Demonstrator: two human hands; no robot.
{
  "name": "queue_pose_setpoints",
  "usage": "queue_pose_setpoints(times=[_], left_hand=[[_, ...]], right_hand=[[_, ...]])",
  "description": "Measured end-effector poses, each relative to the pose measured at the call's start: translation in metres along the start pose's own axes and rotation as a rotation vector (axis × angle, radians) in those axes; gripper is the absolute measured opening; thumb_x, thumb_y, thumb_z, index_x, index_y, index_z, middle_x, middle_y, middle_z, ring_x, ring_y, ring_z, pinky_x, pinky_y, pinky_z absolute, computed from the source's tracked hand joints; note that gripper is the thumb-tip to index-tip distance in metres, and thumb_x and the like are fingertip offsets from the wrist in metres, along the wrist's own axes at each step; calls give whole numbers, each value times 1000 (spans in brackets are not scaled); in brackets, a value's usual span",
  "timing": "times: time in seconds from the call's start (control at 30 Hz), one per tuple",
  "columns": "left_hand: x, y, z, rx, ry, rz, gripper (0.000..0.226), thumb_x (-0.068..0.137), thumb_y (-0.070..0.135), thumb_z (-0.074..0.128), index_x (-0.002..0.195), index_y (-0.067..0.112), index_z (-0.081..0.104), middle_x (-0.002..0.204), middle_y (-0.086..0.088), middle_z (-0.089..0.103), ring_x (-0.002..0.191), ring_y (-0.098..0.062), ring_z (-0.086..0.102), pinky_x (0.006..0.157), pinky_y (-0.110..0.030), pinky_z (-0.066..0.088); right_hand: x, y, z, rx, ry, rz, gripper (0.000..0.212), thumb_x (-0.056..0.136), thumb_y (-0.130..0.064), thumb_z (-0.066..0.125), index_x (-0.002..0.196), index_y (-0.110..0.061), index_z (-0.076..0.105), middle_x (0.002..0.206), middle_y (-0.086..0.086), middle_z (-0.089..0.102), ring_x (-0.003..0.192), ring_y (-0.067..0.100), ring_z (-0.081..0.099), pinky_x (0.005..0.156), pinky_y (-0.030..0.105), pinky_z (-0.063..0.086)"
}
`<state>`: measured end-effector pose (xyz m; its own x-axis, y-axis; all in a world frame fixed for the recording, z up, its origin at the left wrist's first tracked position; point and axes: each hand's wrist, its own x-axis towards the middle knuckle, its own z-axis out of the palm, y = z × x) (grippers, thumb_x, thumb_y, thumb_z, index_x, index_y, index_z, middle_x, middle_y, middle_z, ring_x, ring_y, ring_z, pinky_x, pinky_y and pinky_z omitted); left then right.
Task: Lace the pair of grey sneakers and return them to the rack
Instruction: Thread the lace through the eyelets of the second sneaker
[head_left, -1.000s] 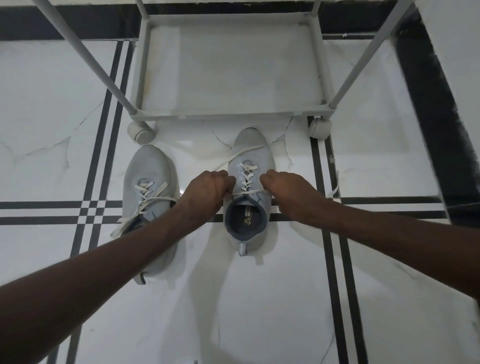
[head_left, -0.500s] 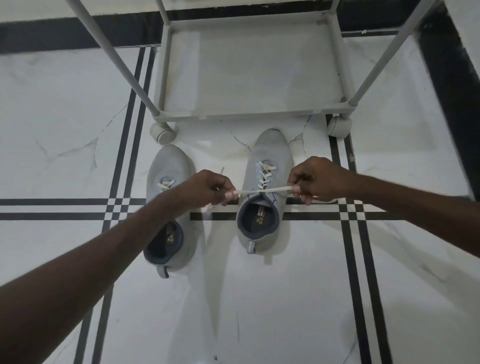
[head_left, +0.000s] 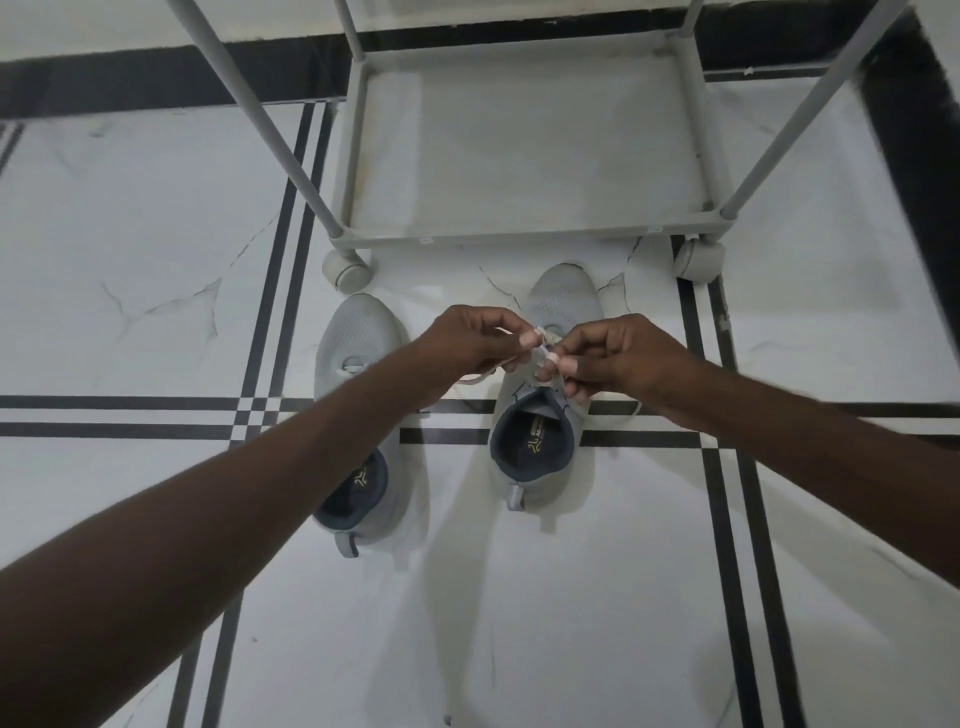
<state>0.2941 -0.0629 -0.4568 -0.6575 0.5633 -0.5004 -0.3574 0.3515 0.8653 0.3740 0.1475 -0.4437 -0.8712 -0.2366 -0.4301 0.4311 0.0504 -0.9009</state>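
The floor (head_left: 519, 623) is white with black lines. At the top stands the grey rack (head_left: 519, 236) on little wheels, and its bottom shelf has no shoes on it.

Two grey sneakers sit on the floor just in front of the rack, side by side, toes pointing at it. The left sneaker (head_left: 358, 338) lies partly under the person's left arm. I can see a bit of white lace near its toe, but I cannot tell if it is tied. The right sneaker (head_left: 545, 467) is the one being worked on.

Both hands are close together above the right sneaker. The left hand (head_left: 467, 340) pinches one end of the white lace (head_left: 543, 345) between thumb and finger. The right hand (head_left: 618, 358) pinches the other end the same way. The fingertips almost touch.

It looks like the lace is through the holes and the person is tying the knot. After that, I think both sneakers need to go on the rack. That part is not done yet.
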Motion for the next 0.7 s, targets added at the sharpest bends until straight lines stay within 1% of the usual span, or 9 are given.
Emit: queue_pose_setpoints(times=[0.07,0.13,0.2,0.27,0.37,0.43,0.5,0.6,0.7], left_hand=[[5,-1,7,5,103,-27,22,83,31,77,91,11,76,75,-12,64,67,-25,45,58,-27,33],[10,-1,12,-3,156,-51,22,85,28,75,93,8,75,70,-7,64,58,-14,51,56,-23,39],[14,-1,13,-25,121,-82,20,91,18,69,105,4,71,73,-5,65,58,-9,56,55,-19,46],[14,-2,7,-51,21,-100,19,94,9,62,112,8,66,77,-4,66,63,-10,60,62,-21,52],[13,-4,-2,-31,-75,-106,23,94,2,58,113,15,63,81,-5,67,66,-9,62,68,-23,52],[12,-5,-1,3,-62,-82,22,93,2,59,112,15,63,77,-2,67,64,-9,61,66,-25,47],[13,-7,2,27,-18,-55,19,94,4,59,112,11,61,75,-3,67,61,-10,59,63,-26,45],[14,-8,6,10,-7,-58,18,95,4,59,112,7,56,75,-7,69,58,-13,61,59,-23,50],[14,-9,4,-31,33,-99,13,92,2,62,105,6,60,82,-13,71,62,-15,66,61,-22,57]], right_hand=[[1,2,5,-40,53,-30,17,87,-3,68,99,10,68,92,26,73,66,21,65,60,25,56],[2,3,10,-114,134,-53,13,86,-4,70,96,4,71,78,18,74,59,18,64,55,24,54],[3,4,16,-214,218,-78,7,86,-8,72,91,-2,74,59,3,71,47,11,60,48,24,51],[5,4,22,-266,277,-99,5,86,-10,73,86,-5,74,52,-1,67,39,8,56,43,25,48],[6,3,27,-277,317,-110,4,85,-10,74,83,-6,74,53,3,68,36,11,54,41,25,47],[6,1,27,-303,310,-110,1,85,-8,74,84,-9,74,54,5,68,38,12,55,41,26,48],[7,-2,26,-349,304,-113,10,85,-4,71,88,-13,73,57,7,69,41,16,60,42,29,51],[8,-4,27,-399,302,-133,24,83,5,66,94,-15,72,61,5,72,47,18,67,43,29,55],[7,-4,29,-408,275,-155,22,83,0,72,96,-17,73,63,6,73,51,23,70,45,32,58]])
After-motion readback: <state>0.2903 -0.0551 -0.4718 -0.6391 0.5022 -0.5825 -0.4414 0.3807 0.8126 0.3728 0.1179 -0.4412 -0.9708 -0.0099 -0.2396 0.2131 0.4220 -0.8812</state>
